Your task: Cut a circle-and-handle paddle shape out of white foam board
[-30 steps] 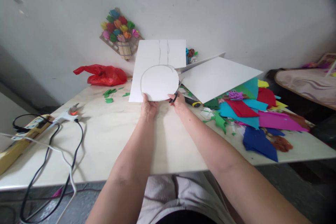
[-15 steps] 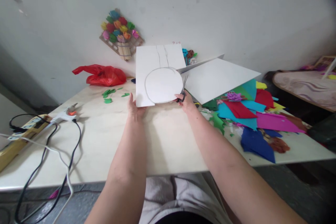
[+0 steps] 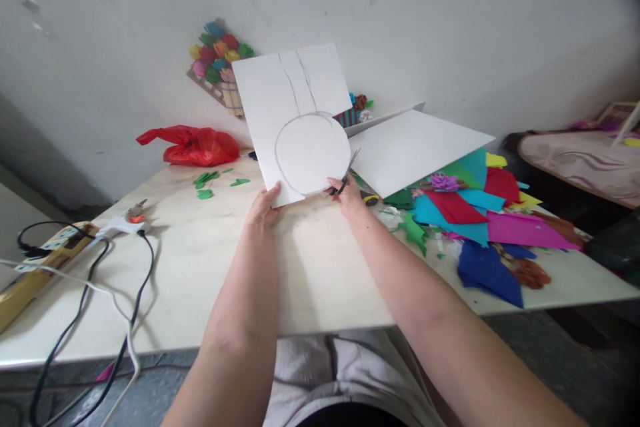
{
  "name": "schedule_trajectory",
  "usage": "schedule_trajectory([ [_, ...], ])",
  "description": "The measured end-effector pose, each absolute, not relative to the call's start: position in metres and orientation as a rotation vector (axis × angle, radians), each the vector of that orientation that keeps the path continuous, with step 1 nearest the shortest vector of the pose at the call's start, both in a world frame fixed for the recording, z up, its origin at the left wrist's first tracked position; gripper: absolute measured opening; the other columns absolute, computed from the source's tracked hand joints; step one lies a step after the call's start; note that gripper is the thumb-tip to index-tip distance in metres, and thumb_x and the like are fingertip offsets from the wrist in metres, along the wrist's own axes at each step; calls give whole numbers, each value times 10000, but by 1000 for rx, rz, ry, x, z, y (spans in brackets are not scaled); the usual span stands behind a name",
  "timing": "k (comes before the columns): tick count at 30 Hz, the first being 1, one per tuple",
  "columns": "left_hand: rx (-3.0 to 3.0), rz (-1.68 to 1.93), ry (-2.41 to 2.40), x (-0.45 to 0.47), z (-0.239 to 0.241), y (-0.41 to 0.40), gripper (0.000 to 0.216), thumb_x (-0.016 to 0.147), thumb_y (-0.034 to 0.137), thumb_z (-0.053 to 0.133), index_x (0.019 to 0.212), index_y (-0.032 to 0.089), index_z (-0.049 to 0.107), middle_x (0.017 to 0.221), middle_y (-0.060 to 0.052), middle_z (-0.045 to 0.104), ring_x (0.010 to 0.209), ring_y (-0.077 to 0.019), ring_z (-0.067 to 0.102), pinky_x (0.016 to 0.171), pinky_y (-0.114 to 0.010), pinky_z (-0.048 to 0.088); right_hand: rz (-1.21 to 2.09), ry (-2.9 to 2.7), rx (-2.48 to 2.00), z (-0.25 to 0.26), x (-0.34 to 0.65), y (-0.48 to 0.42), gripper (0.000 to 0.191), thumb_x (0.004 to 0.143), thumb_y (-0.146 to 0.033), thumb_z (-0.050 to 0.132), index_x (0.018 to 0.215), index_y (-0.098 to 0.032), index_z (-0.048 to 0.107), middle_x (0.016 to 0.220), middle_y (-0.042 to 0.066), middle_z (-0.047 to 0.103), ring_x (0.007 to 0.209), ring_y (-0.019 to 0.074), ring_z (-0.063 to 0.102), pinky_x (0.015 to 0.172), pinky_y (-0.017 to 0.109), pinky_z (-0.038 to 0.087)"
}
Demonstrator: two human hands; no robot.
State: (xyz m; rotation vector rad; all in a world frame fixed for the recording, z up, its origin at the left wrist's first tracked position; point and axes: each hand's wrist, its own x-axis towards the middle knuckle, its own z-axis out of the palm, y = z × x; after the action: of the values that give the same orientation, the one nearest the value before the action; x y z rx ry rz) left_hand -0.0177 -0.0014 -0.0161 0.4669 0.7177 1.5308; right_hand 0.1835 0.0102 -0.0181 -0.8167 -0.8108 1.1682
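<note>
A white sheet of card (image 3: 265,100) is held up and tilted above the table. It bears a drawn circle and two lines running up from it; its edge is cut away along the circle's right side. My left hand (image 3: 264,209) grips the lower left corner, thumb in front and the other fingers partly hidden behind. My right hand (image 3: 350,199) is closed around the black handles of the scissors (image 3: 354,159), whose blades point up beside the circle's right edge. Its thumb and fingertips lie at the card's lower right edge.
Another white board (image 3: 415,147) leans at right over coloured paper pieces (image 3: 450,217). A red plastic bag (image 3: 200,147) and green scraps (image 3: 205,180) lie at left, near a power strip (image 3: 55,247) with cables. A paper-flower decoration (image 3: 220,57) hangs on the wall (image 3: 425,27).
The card has risen and turned anticlockwise, its top leaning left and covering part of the flower decoration. My left hand has shifted slightly right along with its corner. The scissors stay in my right hand.
</note>
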Motion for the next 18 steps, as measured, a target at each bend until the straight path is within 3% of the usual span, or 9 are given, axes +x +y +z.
schedule_trajectory([
  [8, 443, 1554, 726, -20, -14, -3, 377, 825, 231, 659, 1184, 122, 628, 948, -137, 743, 955, -301, 706, 965, -442, 528, 1216, -972, -853, -14, 200, 6, 388, 488, -268, 748, 820, -191, 562, 586, -50, 601, 426, 103, 536, 279, 168, 233],
  [13, 508, 1632, 757, -19, -19, 5, 424, 766, 107, 691, 1183, 161, 632, 1020, -113, 742, 966, -276, 705, 988, -423, 511, 1219, -955, -872, -17, 203, 8, 362, 496, -273, 747, 798, -192, 565, 575, -49, 597, 432, 103, 524, 281, 169, 256],
  [18, 464, 1704, 715, -13, -21, 7, 394, 785, 89, 672, 1166, 187, 636, 1026, -83, 744, 1011, -247, 691, 1009, -404, 493, 1250, -911, -866, -21, 190, 10, 410, 521, -270, 750, 883, -187, 575, 639, -11, 648, 473, 149, 597, 285, 180, 278],
])
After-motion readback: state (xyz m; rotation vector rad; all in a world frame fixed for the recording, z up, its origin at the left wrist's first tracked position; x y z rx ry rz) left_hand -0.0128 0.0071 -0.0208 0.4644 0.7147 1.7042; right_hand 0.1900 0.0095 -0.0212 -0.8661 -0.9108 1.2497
